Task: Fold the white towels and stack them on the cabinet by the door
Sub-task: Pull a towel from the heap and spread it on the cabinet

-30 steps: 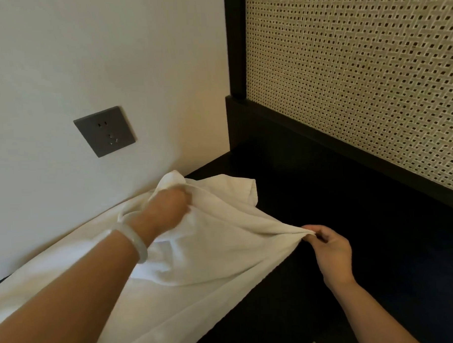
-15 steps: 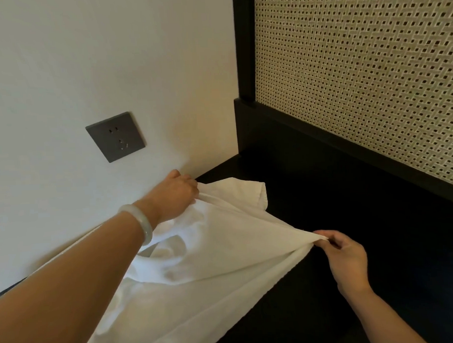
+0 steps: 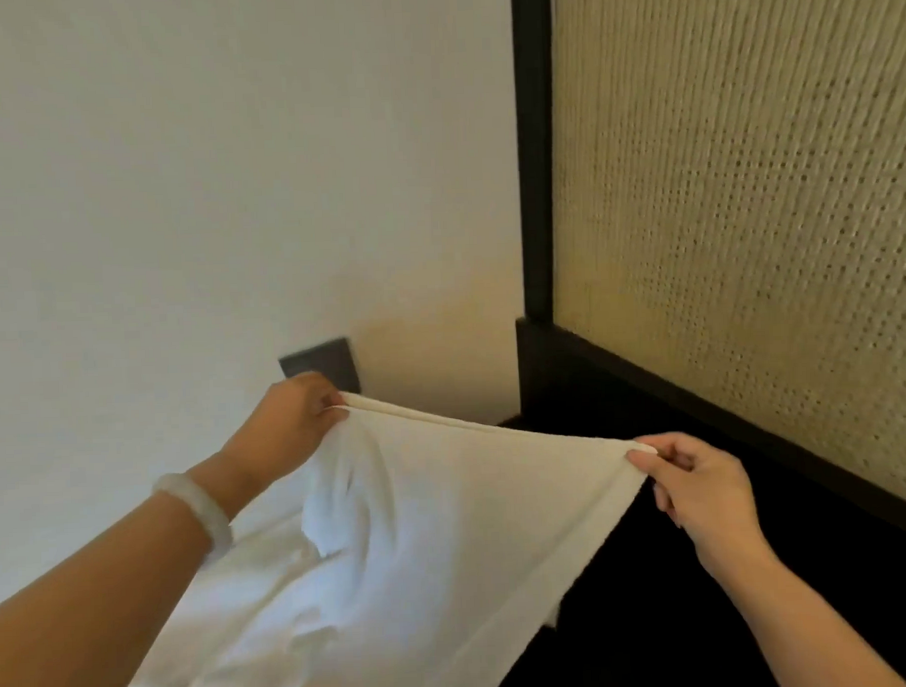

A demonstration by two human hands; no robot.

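We are noting the bounds first: a pale wall (image 3: 179, 198) is running from 9 to 12 o'clock, close behind the left hand (image 3: 289, 426), with a grey outlet plate (image 3: 323, 360) just above the knuckles. A dark frame post (image 3: 534, 160) is standing at 12 o'clock, and a woven panel (image 3: 745, 230) is filling 1 to 3 o'clock, its dark lower rail slanting down toward 4 o'clock behind the right hand (image 3: 702, 494). A dark surface (image 3: 708, 642) is lying bare at 5 o'clock, between the cloth's right edge and that rail. We are holding the white towel (image 3: 447, 523) raised by its top hem, which is stretching nearly taut from 8 o'clock across to 4 o'clock. The left fingers are curling round one corner and gripping it; the right thumb and forefinger are pinching the other. Below the hem the cloth is sagging in soft creases and trailing to 7 o'clock, its side hem showing as a flat band. A pale bracelet (image 3: 200, 511) is sitting on the left wrist.
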